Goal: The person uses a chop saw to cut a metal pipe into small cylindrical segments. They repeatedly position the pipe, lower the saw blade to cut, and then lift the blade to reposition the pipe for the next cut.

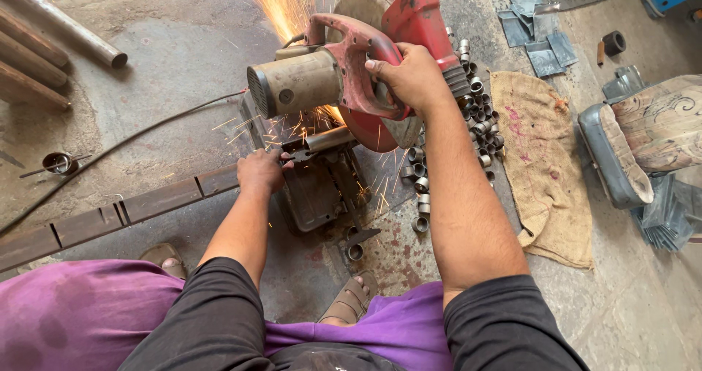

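Gripping the handle of a red chop saw (365,64), the right hand (409,75) is closed tight around it, blade down and sparks (281,5) flying far and left. The left hand (259,172) is curled shut on a metal tube (325,141) lying across the saw's base. Cut tube rings (479,115) are heaped just right of the saw, beside a burlap sack (541,159).

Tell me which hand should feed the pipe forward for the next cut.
Left, probably. The left hand already grips the pipe at the vise, while the right hand is on the chop saw handle.
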